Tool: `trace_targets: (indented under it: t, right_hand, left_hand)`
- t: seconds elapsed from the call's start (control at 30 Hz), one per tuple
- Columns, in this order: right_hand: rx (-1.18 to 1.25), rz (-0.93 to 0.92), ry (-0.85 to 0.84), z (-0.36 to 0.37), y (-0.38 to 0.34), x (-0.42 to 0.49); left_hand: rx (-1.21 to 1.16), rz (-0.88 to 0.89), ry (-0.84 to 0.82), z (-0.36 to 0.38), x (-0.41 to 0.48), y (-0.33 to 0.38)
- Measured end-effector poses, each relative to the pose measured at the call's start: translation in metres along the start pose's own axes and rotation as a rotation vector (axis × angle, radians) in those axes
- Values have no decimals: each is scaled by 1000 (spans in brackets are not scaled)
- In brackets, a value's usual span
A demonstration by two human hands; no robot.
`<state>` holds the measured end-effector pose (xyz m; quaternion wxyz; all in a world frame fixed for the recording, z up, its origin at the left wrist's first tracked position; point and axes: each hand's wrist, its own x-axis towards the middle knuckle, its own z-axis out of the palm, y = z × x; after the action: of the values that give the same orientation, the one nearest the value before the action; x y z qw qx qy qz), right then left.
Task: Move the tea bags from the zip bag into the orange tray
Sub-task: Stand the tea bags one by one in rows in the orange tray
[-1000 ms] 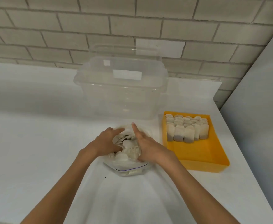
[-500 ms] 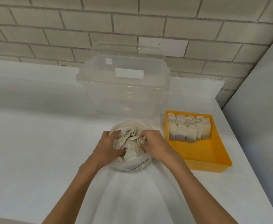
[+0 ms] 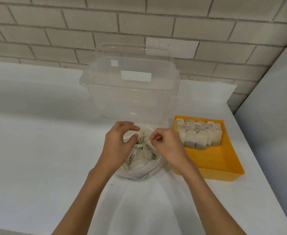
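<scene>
Risen to the mouth of the zip bag, the left hand grips its plastic rim while the right hand pinches the opposite edge. Tea bags lie inside, beside the orange tray; spreading the mouth wide should ease picking.

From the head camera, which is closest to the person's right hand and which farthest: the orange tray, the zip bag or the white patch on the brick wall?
1. zip bag: under the right hand, which pinches its mouth.
2. orange tray: on the table, just to the hand's right.
3. white patch: far behind, on the brick wall.
</scene>
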<state>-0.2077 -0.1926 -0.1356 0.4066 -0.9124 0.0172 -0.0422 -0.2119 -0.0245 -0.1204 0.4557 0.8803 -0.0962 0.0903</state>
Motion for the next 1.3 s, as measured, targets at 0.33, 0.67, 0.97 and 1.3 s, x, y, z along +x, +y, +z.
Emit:
trace_targets:
  t: [0.33, 0.67, 0.97, 1.3]
  right_hand:
    - [499, 173, -153, -26, -10, 1]
    - [144, 67, -172, -8, 3, 5]
    - [60, -18, -168, -4, 7, 10]
    - [161, -81, -109, -8, -2, 13]
  left_hand:
    - [-464, -254, -359, 10, 8, -7]
    - [-350, -325, -174, 11, 10, -16]
    - [-265, -305, -165, -4, 19, -18]
    - [-264, -291, -226, -17, 23, -14]
